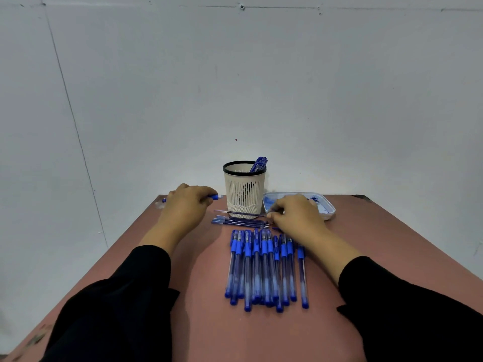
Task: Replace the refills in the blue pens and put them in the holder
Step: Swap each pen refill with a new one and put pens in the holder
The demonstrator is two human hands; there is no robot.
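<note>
While the left hand is grasping a blue pen barrel lying crosswise beside the holder, the right hand is pinching the nearest refill, its long axis pointing leftward toward that barrel, on the counter.

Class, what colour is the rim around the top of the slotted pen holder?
Black: the rim tops the cream slotted plastic pen holder, seen best in the head view.

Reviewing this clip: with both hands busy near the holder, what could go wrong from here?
The right hand picks at the loose thin blue refills lying against the base of the cream slotted pen holder; a nudge might tip it. The left hand grips a blue pen barrel close to the reddish table's left edge, where parts could roll off.
</note>
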